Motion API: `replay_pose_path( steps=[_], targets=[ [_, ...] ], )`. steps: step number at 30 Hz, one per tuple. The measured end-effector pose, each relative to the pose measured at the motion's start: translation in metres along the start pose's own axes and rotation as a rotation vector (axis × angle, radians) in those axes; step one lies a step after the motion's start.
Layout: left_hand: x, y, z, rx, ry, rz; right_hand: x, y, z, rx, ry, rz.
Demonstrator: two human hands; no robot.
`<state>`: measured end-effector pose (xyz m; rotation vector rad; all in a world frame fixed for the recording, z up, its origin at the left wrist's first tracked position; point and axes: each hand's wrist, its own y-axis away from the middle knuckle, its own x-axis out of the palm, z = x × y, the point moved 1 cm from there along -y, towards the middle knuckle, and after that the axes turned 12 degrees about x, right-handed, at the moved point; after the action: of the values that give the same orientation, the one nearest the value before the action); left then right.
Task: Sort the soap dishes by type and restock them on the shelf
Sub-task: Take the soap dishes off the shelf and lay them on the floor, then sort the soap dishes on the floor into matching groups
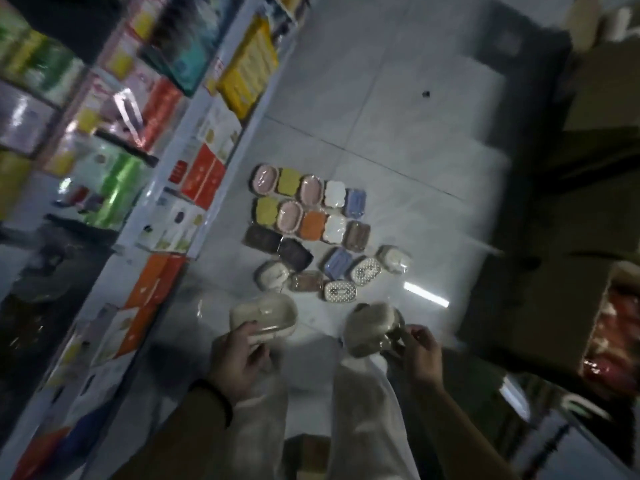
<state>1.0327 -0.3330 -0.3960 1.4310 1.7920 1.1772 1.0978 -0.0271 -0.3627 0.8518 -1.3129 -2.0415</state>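
Note:
Several wrapped soap dishes lie in rows on the pale tiled floor [398, 133]: pink oval ones [265, 178], yellow ones [289, 181], white ones [334, 192], blue ones [356, 202], an orange one [312, 225], dark brown ones [294, 253], and dotted white ones [340, 291]. My left hand [239, 358] grips a beige soap dish [265, 315] above the floor. My right hand [420, 355] holds a second beige soap dish [372, 327] by its edge. The view is blurred.
A white shelf unit [173, 188] full of boxed and wrapped goods runs along the left. Dark cardboard boxes [540, 289] stand at the right, one with red packets [616, 341]. My light trouser legs [367, 410] fill the bottom centre.

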Motion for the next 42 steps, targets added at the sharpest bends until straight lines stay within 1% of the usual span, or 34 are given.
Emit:
replay_pose_path(
  steps=[1,2,3,6,9,12,15,17,19,22,24,26,29,31,33,34,35,37,38,39,40,41,42],
  targets=[
    [-0.007,-0.019,0.007,-0.008,0.06,-0.017,0.004,-0.018,-0.019,0.01,-0.005,-0.017],
    [-0.017,-0.043,0.021,0.082,-0.042,-0.084,0.008,-0.037,-0.039,0.014,0.002,-0.037],
    [-0.017,-0.062,0.028,0.078,-0.141,-0.133,0.012,-0.06,-0.057,0.014,0.022,-0.06],
    [-0.029,-0.13,0.063,0.07,-0.292,-0.124,0.03,-0.122,-0.109,0.046,-0.002,-0.125],
    [-0.043,-0.191,0.101,0.059,-0.414,-0.158,0.052,-0.2,-0.159,0.116,-0.024,-0.105],
    [-0.054,-0.257,0.151,-0.017,-0.534,-0.141,0.071,-0.28,-0.198,0.172,0.008,-0.09],
    [-0.063,-0.329,0.207,-0.051,-0.55,-0.106,0.09,-0.359,-0.224,0.173,0.044,-0.051],
    [-0.062,-0.371,0.239,-0.07,-0.515,-0.065,0.098,-0.403,-0.237,0.152,0.037,-0.032],
    [-0.058,-0.406,0.263,-0.073,-0.465,-0.087,0.101,-0.437,-0.244,0.121,0.022,-0.041],
    [-0.059,-0.443,0.291,-0.071,-0.431,-0.127,0.092,-0.473,-0.256,0.08,0.056,-0.135],
    [-0.061,-0.45,0.3,-0.067,-0.424,-0.125,0.081,-0.487,-0.261,0.081,0.161,-0.215],
    [-0.063,-0.453,0.305,-0.073,-0.387,-0.128,0.072,-0.493,-0.262,0.129,0.263,-0.271],
    [-0.066,-0.454,0.304,-0.107,-0.301,-0.154,0.067,-0.495,-0.261,0.211,0.302,-0.227],
    [-0.068,-0.452,0.299,-0.112,-0.333,-0.136,0.069,-0.493,-0.257,0.278,0.252,-0.151],
    [-0.066,-0.448,0.293,-0.103,-0.423,-0.083,0.072,-0.492,-0.254,0.304,0.2,-0.111],
    [-0.064,-0.447,0.291,-0.099,-0.453,-0.082,0.073,-0.494,-0.252,0.277,0.26,-0.133],
    [-0.063,-0.449,0.29,-0.104,-0.477,-0.097,0.073,-0.495,-0.249,0.202,0.418,-0.205],
    [-0.06,-0.453,0.286,-0.097,-0.617,-0.065,0.078,-0.488,-0.236,-0.061,0.744,-0.351],
    [-0.059,-0.459,0.285,-0.068,-0.727,-0.031,0.084,-0.484,-0.231,-0.211,0.831,-0.337],
    [-0.058,-0.463,0.281,-0.038,-0.828,0.014,0.093,-0.479,-0.226,-0.331,0.894,-0.263],
    [-0.057,-0.469,0.277,-0.012,-0.936,0.065,0.106,-0.477,-0.225,-0.399,0.952,-0.143],
    [-0.061,-0.482,0.276,0.004,-1.03,0.083,0.12,-0.477,-0.226,-0.404,1.013,-0.003],
    [-0.067,-0.498,0.279,0.022,-1.1,0.094,0.135,-0.475,-0.227,-0.352,1.047,0.131]
  ],
)
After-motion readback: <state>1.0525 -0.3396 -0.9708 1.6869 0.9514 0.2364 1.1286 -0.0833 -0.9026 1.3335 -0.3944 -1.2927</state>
